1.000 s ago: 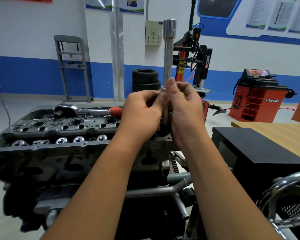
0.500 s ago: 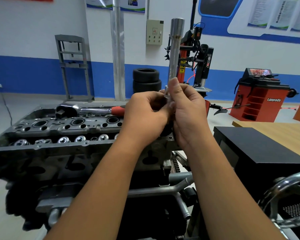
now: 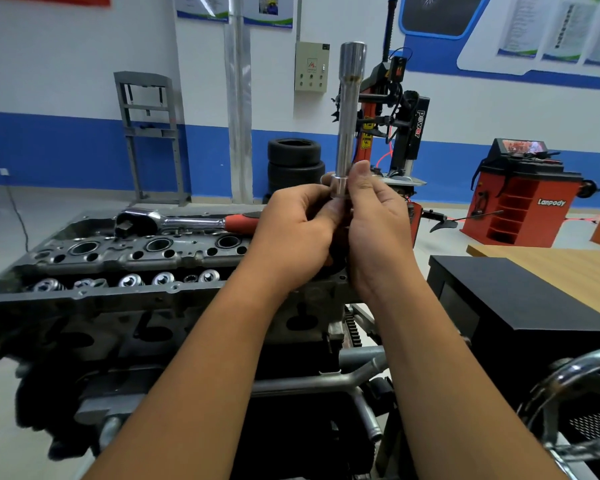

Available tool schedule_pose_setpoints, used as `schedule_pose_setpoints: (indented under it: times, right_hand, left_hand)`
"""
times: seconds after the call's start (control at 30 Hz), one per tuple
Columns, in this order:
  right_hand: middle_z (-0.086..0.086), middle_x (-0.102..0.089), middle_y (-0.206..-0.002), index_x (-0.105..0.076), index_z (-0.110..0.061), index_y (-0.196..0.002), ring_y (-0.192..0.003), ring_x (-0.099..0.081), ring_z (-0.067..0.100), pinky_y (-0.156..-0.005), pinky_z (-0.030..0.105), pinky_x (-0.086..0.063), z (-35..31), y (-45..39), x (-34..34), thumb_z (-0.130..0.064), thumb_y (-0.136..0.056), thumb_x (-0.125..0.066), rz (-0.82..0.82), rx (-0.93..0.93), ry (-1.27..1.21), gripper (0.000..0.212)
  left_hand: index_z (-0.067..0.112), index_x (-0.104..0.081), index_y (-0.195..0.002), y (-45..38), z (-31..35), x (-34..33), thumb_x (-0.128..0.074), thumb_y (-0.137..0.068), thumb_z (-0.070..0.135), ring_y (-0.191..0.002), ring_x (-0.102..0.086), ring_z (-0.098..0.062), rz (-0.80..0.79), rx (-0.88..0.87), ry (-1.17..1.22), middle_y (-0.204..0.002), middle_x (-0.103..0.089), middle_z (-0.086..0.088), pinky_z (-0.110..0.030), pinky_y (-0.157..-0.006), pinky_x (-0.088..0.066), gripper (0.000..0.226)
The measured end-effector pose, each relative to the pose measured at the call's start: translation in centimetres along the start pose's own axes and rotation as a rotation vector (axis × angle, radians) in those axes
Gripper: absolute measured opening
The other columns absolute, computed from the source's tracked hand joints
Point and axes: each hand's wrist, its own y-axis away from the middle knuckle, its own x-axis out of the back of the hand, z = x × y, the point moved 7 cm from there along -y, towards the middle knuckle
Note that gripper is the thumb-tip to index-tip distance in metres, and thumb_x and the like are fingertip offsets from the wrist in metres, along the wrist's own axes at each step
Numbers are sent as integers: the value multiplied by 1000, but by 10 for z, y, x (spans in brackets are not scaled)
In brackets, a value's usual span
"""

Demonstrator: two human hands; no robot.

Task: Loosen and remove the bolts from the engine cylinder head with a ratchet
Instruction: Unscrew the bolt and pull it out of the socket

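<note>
Both hands, left hand (image 3: 291, 237) and right hand (image 3: 378, 230), pinch the long upright polished steel extension socket (image 3: 349, 109) at its base between fingertips; top-heavy, it may tip from that low grip.

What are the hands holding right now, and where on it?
Both hands, left hand and right hand, pinch the lower end of an upright long socket extension. The ratchet lies unheld on the cylinder head.

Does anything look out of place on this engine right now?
Only the ratchet: it lies loose on the cylinder head's far edge while both hands, left hand and right hand, hold the long socket extension upright.
</note>
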Motion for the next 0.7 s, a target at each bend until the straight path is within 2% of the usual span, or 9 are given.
schedule_pose_setpoints:
  times: [0.07, 0.13, 0.23, 0.33, 0.43, 0.5, 0.6, 0.7]
  right_hand:
    - [4, -72, -78, -72, -19, -76, -79, -72, 22, -76, 40, -61, -1, 0, -1, -49, -92, -68, -12, 14, -1, 34]
    - [2, -72, -78, -66, -19, -84, -75, -71, 22, -72, 45, -61, -2, 0, 0, -49, -81, -76, -6, 32, 24, 32]
    - [1, -74, -80, -70, -23, -78, -77, -73, 21, -70, 42, -62, -1, 0, 0, -51, -85, -72, -25, 51, 26, 29]
    - [4, -76, -82, -77, -20, -76, -83, -75, 21, -73, 35, -61, 0, -1, -2, -50, -97, -60, -26, 28, 16, 40]
    - [6, -71, -82, -70, -18, -82, -80, -71, 24, -76, 44, -60, -2, 0, -3, -53, -84, -73, -26, 26, 13, 36]
    - [6, -71, -82, -64, -15, -87, -77, -70, 23, -74, 45, -60, -5, 2, -3, -50, -80, -79, -27, 47, 34, 39]
    - [5, -68, -79, -66, -13, -86, -78, -67, 22, -78, 45, -59, -5, 3, -5, -49, -89, -66, -43, 64, 52, 37]
    - [2, -69, -74, -72, -21, -73, -75, -68, 19, -73, 40, -60, -2, 2, -2, -42, -103, -56, -15, 17, -5, 40]
  left_hand:
    - [21, -73, -105, 0, 0, 1, -66, -102, 20, -61, -66, -4, 24, 6, -25, -91, -76, 0, -26, -59, -53, 8]
    - [20, -72, -100, 0, -1, 5, -75, -95, 19, -72, -72, -10, 89, -1, -46, -89, -77, 1, -33, -67, -60, 5]
    - [23, -73, -95, 0, 2, 6, -74, -96, 19, -79, -75, -13, 83, -34, -34, -87, -79, 1, -30, -71, -63, 4]
    - [16, -75, -101, -1, 2, 0, -62, -104, 19, -72, -71, -18, 2, -17, 12, -90, -77, -8, -36, -64, -59, 13]
    - [20, -73, -98, -1, 1, 4, -72, -97, 19, -68, -70, -11, 67, -14, -27, -85, -76, 1, -34, -65, -57, 1]
    - [20, -73, -94, 0, 0, 9, -80, -90, 19, -75, -75, -14, 141, -26, -63, -84, -78, 2, -36, -70, -63, 8]
    - [23, -74, -95, 0, 4, 7, -73, -96, 18, -79, -75, -9, 92, -60, -40, -87, -79, 4, -27, -71, -61, 6]
    - [23, -74, -99, 1, 4, 1, -60, -105, 15, -61, -67, -4, 3, -34, 9, -79, -76, 6, -24, -58, -53, 17]
